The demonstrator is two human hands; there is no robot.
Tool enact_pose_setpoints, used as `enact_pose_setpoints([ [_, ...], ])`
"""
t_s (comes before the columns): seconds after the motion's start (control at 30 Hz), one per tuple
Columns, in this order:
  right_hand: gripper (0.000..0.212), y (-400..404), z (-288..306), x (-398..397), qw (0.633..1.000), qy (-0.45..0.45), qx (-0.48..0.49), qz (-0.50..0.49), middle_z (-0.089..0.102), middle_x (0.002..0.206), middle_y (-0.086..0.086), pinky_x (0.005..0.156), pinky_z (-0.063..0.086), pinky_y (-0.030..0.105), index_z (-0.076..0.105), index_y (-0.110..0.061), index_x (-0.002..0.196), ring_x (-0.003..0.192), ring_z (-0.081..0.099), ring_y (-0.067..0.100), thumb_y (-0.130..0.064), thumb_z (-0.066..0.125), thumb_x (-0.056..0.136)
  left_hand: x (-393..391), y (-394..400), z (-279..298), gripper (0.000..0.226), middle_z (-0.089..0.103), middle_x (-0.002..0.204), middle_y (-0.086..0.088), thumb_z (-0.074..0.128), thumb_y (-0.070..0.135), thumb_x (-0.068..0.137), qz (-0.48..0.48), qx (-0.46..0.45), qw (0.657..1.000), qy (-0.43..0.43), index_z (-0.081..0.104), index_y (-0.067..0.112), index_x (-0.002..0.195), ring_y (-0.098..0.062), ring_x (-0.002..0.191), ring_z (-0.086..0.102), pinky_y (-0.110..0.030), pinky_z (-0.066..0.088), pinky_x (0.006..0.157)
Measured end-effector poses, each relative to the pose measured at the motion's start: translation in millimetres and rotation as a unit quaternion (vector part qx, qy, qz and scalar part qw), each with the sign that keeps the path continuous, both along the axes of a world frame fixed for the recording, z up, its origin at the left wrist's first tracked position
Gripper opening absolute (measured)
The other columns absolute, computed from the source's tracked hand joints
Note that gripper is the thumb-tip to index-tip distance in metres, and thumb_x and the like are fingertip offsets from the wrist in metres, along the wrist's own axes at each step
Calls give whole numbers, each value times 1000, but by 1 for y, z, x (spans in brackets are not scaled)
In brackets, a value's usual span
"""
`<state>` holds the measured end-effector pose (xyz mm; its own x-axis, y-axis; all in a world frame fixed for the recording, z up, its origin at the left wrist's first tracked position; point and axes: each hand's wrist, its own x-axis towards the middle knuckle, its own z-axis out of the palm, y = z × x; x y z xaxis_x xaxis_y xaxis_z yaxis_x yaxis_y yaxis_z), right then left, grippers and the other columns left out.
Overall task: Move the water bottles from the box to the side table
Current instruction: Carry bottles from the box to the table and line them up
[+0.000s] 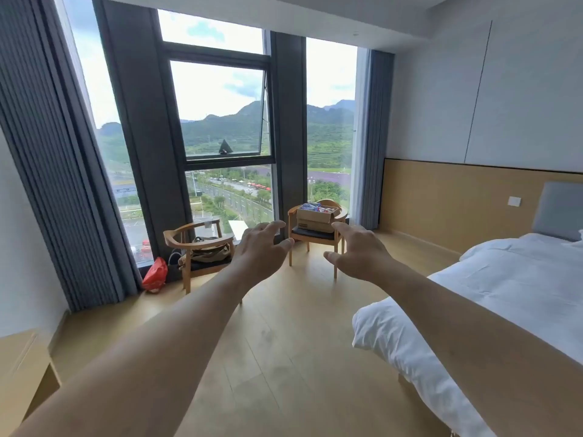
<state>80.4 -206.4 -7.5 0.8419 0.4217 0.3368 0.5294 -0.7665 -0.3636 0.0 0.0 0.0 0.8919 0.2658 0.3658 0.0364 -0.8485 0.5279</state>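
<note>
Box (pixel 316 218): one, on chair (pixel 315 236); two hands empty.

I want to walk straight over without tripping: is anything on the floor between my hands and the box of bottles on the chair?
Nothing visible. Both hands, left hand and right hand, are open and empty, and only bare wooden floor lies before the box on the chair. The bed stays off to the right.

Box (pixel 316 217) contents too small to identify; side table (pixel 237 228) mostly hidden behind left hand (pixel 259 249).
</note>
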Motion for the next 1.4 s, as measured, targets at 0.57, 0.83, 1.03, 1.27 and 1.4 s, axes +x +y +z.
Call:
enact_pose_setpoints([
  [0.57, 75, 130, 19, 387, 999, 22, -26, 15, 49, 141, 10, 97, 47, 44, 35, -30, 152, 127, 46, 31, -51, 68, 88, 376, 111, 17, 54, 39, 161, -6, 54, 42, 103, 32, -12, 999, 30, 43, 27, 154, -31, 148, 33, -53, 33, 118],
  [0.83, 77, 229, -10, 541, 999, 33, -35, 3, 49, 143, 9, 96, 46, 42, 34, -28, 153, 127, 46, 29, -49, 69, 88, 534, 210, -12, 54, 42, 159, -5, 55, 43, 102, 12, -23, 999, 36, 43, 28, 153, -29, 145, 35, -49, 34, 113],
  [1.03, 78, 323, -15, 660, 998, 45, -18, -26, 49, 144, 7, 97, 47, 41, 35, -28, 154, 129, 45, 28, -48, 70, 87, 671, 311, -14, 55, 41, 159, -3, 56, 44, 100, -8, -27, 999, 45, 44, 31, 153, -29, 146, 33, -49, 34, 113],
  [1.27, 74, 398, -15, 792, 997, 52, -17, -60, 51, 139, 5, 87, 46, 36, 39, -33, 151, 123, 47, 25, -49, 71, 87, 815, 397, -15, 55, 43, 158, -3, 57, 44, 100, -24, -34, 998, 54, 45, 31, 152, -28, 144, 36, -46, 36, 111],
  [1.4, 75, 436, -24, 866, 995, 63, -10, -75, 53, 139, 3, 91, 53, 40, 38, -34, 150, 123, 49, 25, -52, 71, 84, 890, 431, -26, 56, 42, 158, -4, 58, 44, 99, -35, -31, 997, 59, 46, 31, 152, -27, 145, 34, -47, 33, 114],
])
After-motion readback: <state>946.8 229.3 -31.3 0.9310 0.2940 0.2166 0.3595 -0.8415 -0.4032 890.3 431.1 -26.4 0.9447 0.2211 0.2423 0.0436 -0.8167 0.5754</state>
